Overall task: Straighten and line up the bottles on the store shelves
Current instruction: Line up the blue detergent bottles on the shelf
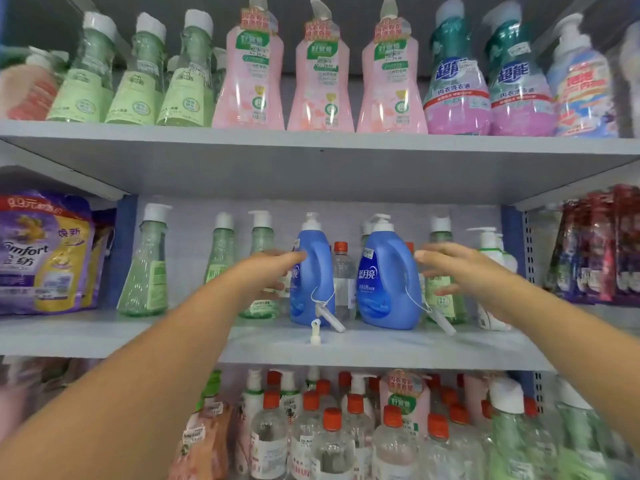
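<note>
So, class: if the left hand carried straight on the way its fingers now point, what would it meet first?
Most likely the left blue bottle. The left hand points right and inward, its fingers already at that bottle's left side; whether they touch is unclear.

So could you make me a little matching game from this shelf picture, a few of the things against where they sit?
Things:
1. pink bottles
2. blue bottles
3. orange-capped clear bottles
4. purple refill bag

Places:
A. bottom shelf, below the hands
B. top shelf, in the middle
C. middle shelf, far left
D. middle shelf, between the left hand and right hand

Pairs: 1-B, 2-D, 3-A, 4-C
</note>
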The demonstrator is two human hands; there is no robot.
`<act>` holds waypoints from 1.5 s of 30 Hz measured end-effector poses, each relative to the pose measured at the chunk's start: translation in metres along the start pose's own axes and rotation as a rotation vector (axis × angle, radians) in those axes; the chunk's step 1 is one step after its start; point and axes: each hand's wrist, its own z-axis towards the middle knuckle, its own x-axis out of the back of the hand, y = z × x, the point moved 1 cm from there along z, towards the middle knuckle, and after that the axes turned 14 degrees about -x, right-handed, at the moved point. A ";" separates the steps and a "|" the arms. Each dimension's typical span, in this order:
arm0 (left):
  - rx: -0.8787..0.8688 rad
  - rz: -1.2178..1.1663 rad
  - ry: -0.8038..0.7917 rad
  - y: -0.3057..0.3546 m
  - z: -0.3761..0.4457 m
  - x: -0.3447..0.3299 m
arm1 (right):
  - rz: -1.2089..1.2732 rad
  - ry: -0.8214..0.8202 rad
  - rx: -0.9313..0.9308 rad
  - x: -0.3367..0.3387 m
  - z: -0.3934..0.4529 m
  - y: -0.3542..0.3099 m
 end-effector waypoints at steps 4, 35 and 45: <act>0.056 0.122 -0.006 -0.005 0.032 -0.004 | -0.090 0.136 -0.090 -0.006 0.026 0.006; -0.149 -0.115 0.194 -0.020 -0.020 -0.012 | 0.105 -0.228 -0.083 -0.015 0.002 0.020; -0.161 -0.039 0.433 0.027 -0.108 0.015 | 0.332 -0.077 0.035 -0.022 -0.045 -0.001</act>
